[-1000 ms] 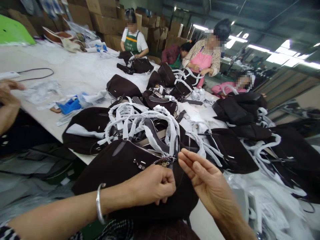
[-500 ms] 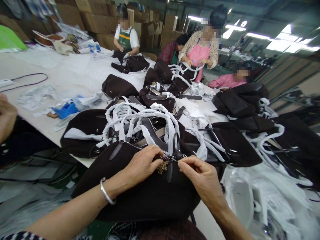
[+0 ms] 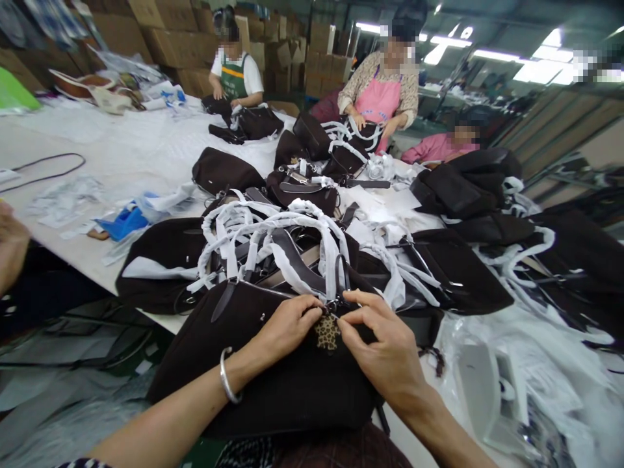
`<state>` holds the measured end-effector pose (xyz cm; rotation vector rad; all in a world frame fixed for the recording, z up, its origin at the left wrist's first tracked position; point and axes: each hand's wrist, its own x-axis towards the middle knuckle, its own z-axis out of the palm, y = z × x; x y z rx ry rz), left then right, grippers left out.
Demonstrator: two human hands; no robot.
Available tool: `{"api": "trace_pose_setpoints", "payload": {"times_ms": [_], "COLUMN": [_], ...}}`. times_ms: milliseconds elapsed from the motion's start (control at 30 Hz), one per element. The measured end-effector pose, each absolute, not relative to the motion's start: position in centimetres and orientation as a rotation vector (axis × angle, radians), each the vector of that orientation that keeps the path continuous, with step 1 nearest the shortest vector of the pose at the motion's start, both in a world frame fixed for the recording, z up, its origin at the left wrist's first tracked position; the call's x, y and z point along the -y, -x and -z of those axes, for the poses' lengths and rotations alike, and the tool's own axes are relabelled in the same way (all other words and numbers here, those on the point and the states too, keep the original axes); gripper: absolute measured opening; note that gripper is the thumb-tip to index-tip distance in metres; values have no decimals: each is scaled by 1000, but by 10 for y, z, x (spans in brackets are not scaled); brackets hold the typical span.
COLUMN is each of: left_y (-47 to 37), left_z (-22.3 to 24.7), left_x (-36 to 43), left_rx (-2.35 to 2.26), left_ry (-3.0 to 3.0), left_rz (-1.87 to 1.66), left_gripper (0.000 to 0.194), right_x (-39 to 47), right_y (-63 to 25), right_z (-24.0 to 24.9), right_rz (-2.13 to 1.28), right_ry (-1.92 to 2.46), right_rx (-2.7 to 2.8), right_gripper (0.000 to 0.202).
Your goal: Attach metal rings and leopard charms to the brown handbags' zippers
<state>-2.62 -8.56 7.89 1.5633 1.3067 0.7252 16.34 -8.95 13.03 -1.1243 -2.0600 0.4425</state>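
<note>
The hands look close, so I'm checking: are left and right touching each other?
Apart: the head view shows a gap between the left hand and right hand, with the leopard-print charm visible there.

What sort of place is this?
Probably a bag workshop or packing room. Many dark bags, some with white-wrapped handles, crowd a large table; people in aprons handle bags at its far side, and cardboard boxes are stacked behind.

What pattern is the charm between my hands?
The charm has dark leopard spots on tan, seen in head view.
</note>
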Motion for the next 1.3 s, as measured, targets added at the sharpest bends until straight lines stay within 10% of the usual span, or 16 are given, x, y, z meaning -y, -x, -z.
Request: {"api": "trace_pose_setpoints", "payload": {"times_ms": [1300], "left_y": [35], "left_z": [-71], "left_x": [83], "left_rx": [-1119], "left_ry": [-1117], "left_rz": [-928], "left_gripper": [25], "right_x": [74], "right_y": [-145], "right_z": [-88], "right_rz": [-345], "right_ry": [946], "right_rx": [2280], "right_gripper": [16]}}
